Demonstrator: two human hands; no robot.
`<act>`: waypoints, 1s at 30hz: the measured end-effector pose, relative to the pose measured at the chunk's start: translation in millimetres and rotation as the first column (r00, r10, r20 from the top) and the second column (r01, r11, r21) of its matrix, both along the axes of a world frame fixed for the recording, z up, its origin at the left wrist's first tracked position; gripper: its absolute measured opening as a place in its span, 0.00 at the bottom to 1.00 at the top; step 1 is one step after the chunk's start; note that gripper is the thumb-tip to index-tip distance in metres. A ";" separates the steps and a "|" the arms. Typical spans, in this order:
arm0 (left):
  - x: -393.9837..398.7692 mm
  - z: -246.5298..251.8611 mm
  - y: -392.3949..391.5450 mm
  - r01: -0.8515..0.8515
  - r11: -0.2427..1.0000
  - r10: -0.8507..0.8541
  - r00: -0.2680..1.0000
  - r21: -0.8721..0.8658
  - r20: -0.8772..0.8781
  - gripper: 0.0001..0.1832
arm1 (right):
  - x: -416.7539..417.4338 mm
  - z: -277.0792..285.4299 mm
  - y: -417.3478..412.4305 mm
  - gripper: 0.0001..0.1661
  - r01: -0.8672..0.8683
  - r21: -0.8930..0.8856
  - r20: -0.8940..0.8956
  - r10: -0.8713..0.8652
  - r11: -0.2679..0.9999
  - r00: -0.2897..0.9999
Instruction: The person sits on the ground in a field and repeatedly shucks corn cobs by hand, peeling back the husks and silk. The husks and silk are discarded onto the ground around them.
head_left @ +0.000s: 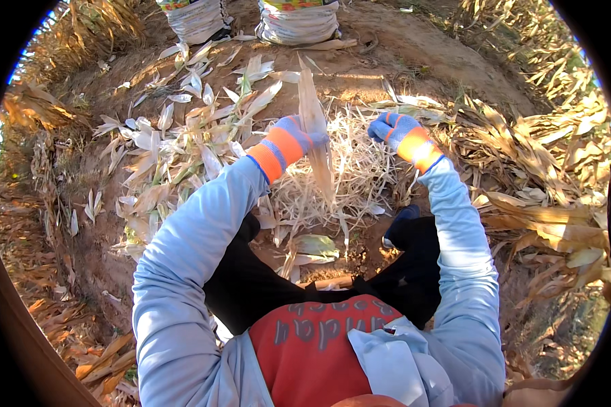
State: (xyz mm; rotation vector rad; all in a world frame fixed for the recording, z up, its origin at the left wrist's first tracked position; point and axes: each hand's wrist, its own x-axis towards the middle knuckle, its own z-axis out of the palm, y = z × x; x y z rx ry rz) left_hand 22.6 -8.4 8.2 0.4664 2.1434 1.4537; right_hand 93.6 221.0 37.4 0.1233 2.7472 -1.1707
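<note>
My left hand (296, 136), in a blue and orange knit glove, grips a long, dry corn husk or leaf (314, 109). The piece stands lengthwise, pointing away from me, with its lower part hanging below my fingers. To the right, my right hand (390, 130) wears a matching glove. Its fingers are curled closed, apart from the leaf, and no object shows clearly in them; the palm side is hidden. Under and between both hands lies a heap of thin, pale shredded strips (359, 170) on the ground.
Loose corn husks (155, 137) are scattered left of the heap. Dry corn stalks and leaves (529, 152) pile up on the right. Two white sacks, the left one (198, 23) and the right one (298, 23), stand on bare soil (412, 46) ahead. My dark shoe (401, 224) is beside the heap.
</note>
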 end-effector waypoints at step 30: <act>2.3 15.3 58.2 -0.031 0.964 -0.075 0.922 0.264 0.380 0.15 | 0.7 12.6 -18.6 0.12 0.010 -0.287 0.007 -0.009 0.958 1.000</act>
